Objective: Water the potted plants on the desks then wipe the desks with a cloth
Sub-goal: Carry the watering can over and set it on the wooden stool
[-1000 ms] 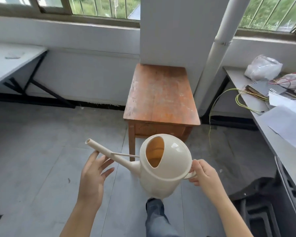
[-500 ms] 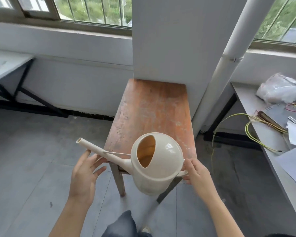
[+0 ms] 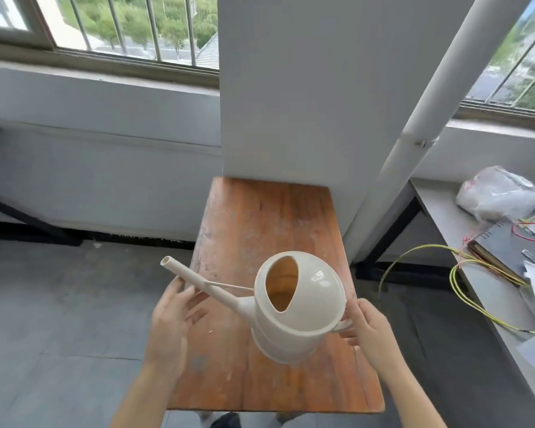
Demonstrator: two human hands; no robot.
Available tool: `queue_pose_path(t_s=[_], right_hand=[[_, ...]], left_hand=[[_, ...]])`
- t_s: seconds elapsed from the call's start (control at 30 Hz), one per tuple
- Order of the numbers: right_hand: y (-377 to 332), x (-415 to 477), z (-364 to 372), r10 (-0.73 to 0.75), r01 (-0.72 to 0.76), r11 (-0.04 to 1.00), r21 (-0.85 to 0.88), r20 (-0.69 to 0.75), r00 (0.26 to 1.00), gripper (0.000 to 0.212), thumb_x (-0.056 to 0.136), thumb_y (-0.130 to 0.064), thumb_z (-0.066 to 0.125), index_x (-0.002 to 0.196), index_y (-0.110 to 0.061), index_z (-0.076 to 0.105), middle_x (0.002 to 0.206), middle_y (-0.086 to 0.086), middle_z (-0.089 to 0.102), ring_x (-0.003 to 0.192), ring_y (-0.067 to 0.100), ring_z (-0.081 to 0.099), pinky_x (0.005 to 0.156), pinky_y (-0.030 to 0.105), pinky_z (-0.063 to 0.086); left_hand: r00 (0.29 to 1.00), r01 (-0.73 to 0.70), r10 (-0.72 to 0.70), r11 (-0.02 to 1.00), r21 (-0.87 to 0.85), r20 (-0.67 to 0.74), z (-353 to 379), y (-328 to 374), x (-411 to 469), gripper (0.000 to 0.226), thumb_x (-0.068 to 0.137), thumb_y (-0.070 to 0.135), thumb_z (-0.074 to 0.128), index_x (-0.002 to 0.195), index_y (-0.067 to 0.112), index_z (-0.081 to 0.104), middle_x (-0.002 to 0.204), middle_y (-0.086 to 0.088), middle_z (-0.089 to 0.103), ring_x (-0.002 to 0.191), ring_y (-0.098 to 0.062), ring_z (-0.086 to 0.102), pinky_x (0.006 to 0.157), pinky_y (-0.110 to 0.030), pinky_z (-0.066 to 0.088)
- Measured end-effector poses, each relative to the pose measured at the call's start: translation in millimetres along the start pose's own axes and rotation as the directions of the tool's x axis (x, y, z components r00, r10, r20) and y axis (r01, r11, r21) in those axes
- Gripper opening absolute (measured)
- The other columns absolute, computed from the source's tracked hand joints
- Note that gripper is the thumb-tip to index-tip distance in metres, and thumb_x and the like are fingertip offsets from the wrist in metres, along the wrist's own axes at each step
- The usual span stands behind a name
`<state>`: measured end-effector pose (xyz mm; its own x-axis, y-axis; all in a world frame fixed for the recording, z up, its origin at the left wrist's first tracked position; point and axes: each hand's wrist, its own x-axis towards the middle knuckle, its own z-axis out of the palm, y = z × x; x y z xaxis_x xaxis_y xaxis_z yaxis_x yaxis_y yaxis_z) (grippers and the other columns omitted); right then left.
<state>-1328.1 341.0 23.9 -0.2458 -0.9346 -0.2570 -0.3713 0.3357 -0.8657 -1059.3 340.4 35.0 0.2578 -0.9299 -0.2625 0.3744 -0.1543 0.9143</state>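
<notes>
Now we hold the watering can (image 3: 303, 307) above the wooden table (image 3: 260, 211): right hand (image 3: 371, 332) grips its handle (image 3: 344, 325); left hand (image 3: 170, 322), fingers straight, touches the spout (image 3: 195, 278) over the table's left edge.

Worn orange wooden table (image 3: 269, 230) under both hands, backed against white pillar (image 3: 306, 88). Grey floor (image 3: 59, 304) left of left hand (image 3: 170, 329). Barred daylit windows (image 3: 130, 23) far beyond it. White pipe (image 3: 426, 118) and cluttered white desk (image 3: 445, 230) beyond right hand (image 3: 371, 332).
</notes>
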Motion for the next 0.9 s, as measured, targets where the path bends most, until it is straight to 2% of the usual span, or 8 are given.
queue_pose_path(t_s=[0.1, 0.2, 0.3, 0.43, 0.6, 0.7, 0.8, 0.9], right_hand=[[-15.1, 28.4, 10.6, -0.006, 0.006, 1.000, 0.006, -0.020, 1.000, 0.029, 0.093, -0.033, 0.044, 0.072, -0.019, 0.059, 0.073, 0.004, 0.064, 0.071, 0.030, 0.064, 0.064, 0.036, 0.050], [-24.9, 58.5, 21.0, -0.009, 0.009, 1.000, -0.003, -0.035, 0.999, 0.029, 0.093, -0.033, 0.042, 0.075, -0.017, 0.058, 0.078, 0.006, 0.067, 0.075, 0.031, 0.066, 0.067, 0.039, 0.052], [-34.1, 88.0, 29.0, -0.012, 0.012, 1.000, -0.009, -0.041, 0.999, 0.028, 0.094, -0.033, 0.041, 0.077, -0.018, 0.058, 0.084, 0.009, 0.068, 0.077, 0.031, 0.066, 0.070, 0.041, 0.052], [-46.7, 134.3, 34.4, -0.036, 0.035, 0.999, -0.035, -0.049, 0.998, 0.028, 0.094, -0.036, 0.038, 0.080, -0.021, 0.057, 0.083, 0.006, 0.065, 0.074, 0.027, 0.064, 0.071, 0.043, 0.052], [-59.3, 202.8, 37.2, -0.075, 0.070, 0.995, -0.068, -0.081, 0.994, 0.026, 0.094, -0.038, 0.036, 0.081, -0.027, 0.055, 0.078, 0.000, 0.064, 0.074, 0.025, 0.063, 0.076, 0.048, 0.052], [-64.7, 246.4, 39.5, -0.090, 0.082, 0.993, -0.088, -0.100, 0.991, 0.024, 0.092, -0.045, 0.035, 0.080, -0.034, 0.053, 0.081, -0.005, 0.064, 0.081, 0.024, 0.062, 0.081, 0.050, 0.052], [-74.7, 284.2, 41.7, -0.091, 0.082, 0.992, -0.091, -0.103, 0.991, 0.024, 0.094, -0.041, 0.035, 0.085, -0.029, 0.054, 0.080, -0.014, 0.059, 0.092, 0.022, 0.058, 0.083, 0.041, 0.045], [-81.2, 317.3, 43.5, -0.106, 0.096, 0.990, -0.100, -0.101, 0.989, 0.027, 0.095, -0.036, 0.034, 0.094, -0.019, 0.055, 0.083, -0.008, 0.058, 0.092, 0.021, 0.054, 0.078, 0.034, 0.036]], left_hand=[[0.999, 0.002, -0.002, 1.000, 0.010, 0.036, 4.8, 8.4, 39.1, 0.029, 0.095, 0.010, 0.036, 0.110, 0.019, 0.060, 0.109, -0.009, 0.063, 0.099, -0.022, 0.060, 0.077, -0.033, 0.044], [0.998, 0.006, -0.007, 1.000, 0.017, 0.069, 10.6, 14.2, 79.7, 0.027, 0.093, 0.012, 0.041, 0.112, 0.018, 0.060, 0.111, -0.009, 0.062, 0.102, -0.022, 0.059, 0.075, -0.031, 0.045], [0.998, 0.014, -0.014, 1.000, 0.003, 0.057, 17.5, 17.8, 113.9, 0.035, 0.086, 0.017, 0.046, 0.120, 0.014, 0.057, 0.113, -0.011, 0.061, 0.104, -0.024, 0.057, 0.075, -0.030, 0.045], [0.999, 0.017, -0.016, 0.999, -0.028, 0.030, 38.9, 21.7, 152.3, 0.029, 0.093, 0.008, 0.039, 0.113, 0.018, 0.059, 0.108, -0.006, 0.060, 0.099, -0.021, 0.058, 0.075, -0.031, 0.045], [0.999, 0.016, -0.015, 1.000, -0.011, 0.036, 69.4, 23.4, 203.8, 0.041, 0.092, 0.007, 0.039, 0.131, 0.013, 0.049, 0.103, 0.000, 0.062, 0.096, -0.014, 0.059, 0.076, -0.031, 0.045], [0.998, 0.025, -0.026, 1.000, 0.003, 0.060, 85.4, 25.1, 238.2, 0.044, 0.092, 0.006, 0.039, 0.134, 0.020, 0.046, 0.104, 0.004, 0.062, 0.103, -0.014, 0.057, 0.082, -0.033, 0.044], [0.997, 0.036, -0.036, 0.999, 0.006, 0.070, 99.4, 24.4, 271.3, 0.045, 0.092, 0.006, 0.039, 0.135, 0.020, 0.044, 0.114, 0.002, 0.058, 0.106, -0.015, 0.056, 0.082, -0.032, 0.044], [0.997, 0.039, -0.040, 0.999, 0.015, 0.067, 112.5, 24.2, 299.1, 0.037, 0.093, 0.007, 0.039, 0.126, 0.018, 0.050, 0.107, 0.003, 0.060, 0.102, -0.015, 0.057, 0.079, -0.029, 0.045]])
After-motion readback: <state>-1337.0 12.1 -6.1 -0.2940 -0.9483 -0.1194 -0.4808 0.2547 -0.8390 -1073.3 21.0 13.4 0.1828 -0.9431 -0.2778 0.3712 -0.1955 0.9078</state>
